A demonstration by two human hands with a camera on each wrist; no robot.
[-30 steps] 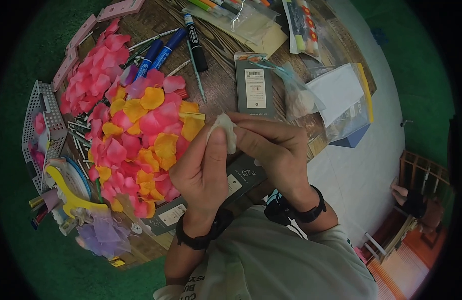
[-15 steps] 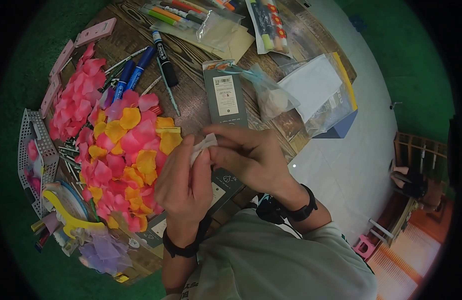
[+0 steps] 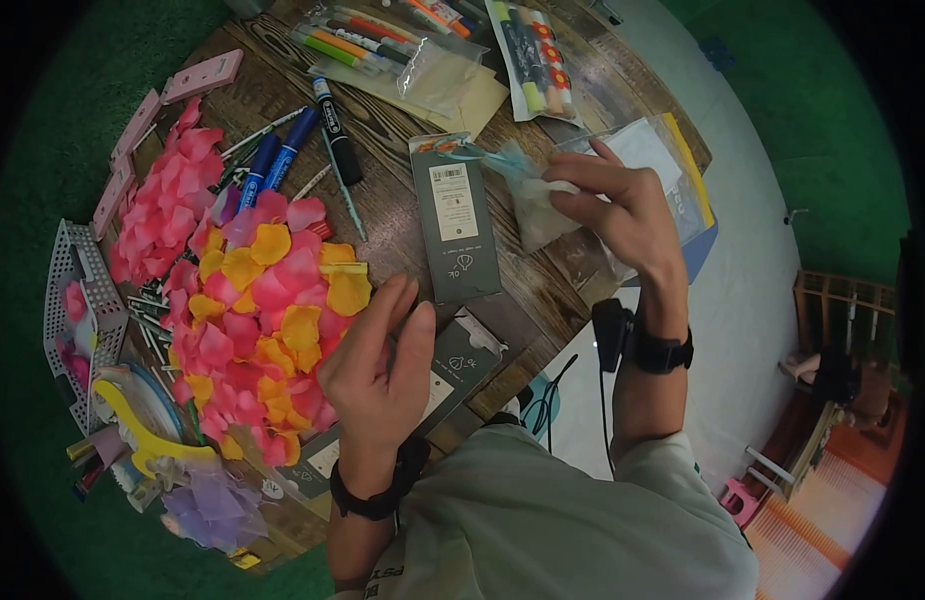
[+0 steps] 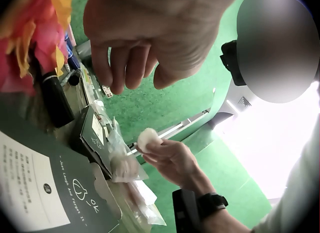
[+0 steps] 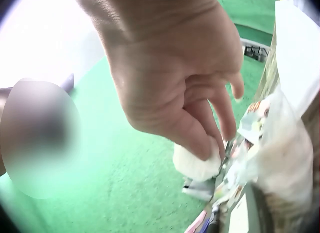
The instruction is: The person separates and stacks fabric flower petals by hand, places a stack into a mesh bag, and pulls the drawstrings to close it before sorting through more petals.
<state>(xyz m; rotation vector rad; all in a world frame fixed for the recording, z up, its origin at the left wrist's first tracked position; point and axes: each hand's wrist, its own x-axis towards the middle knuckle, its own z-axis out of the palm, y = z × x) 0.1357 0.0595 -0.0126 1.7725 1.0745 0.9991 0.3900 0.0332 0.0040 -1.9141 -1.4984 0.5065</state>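
My right hand (image 3: 628, 215) pinches a small white piece (image 5: 197, 160) between thumb and fingers, over the small clear bag (image 3: 538, 210) with a blue ribbon. In the left wrist view the pinched piece (image 4: 148, 139) looks pale and roundish. My left hand (image 3: 378, 375) is held near the heap of pink and yellow petals (image 3: 253, 320), its fingers loosely bent and holding nothing. Seen from the left wrist, the same hand (image 4: 150, 43) has nothing in its fingers. Between the hands lies a dark grey box (image 3: 458, 240) with a white label.
Blue markers (image 3: 288, 150) and a black marker (image 3: 338, 135) lie behind the petals. Packs of coloured pens (image 3: 383, 45) are at the far edge, a plastic pouch with a yellow edge (image 3: 683, 160) to the right. A perforated basket (image 3: 73, 310) and a yellow-handled item (image 3: 143, 430) stand left.
My hands, which were together around the white piece, have parted. The right hand has moved right and away from me with the piece; the left hand has let go and stays near the petals.
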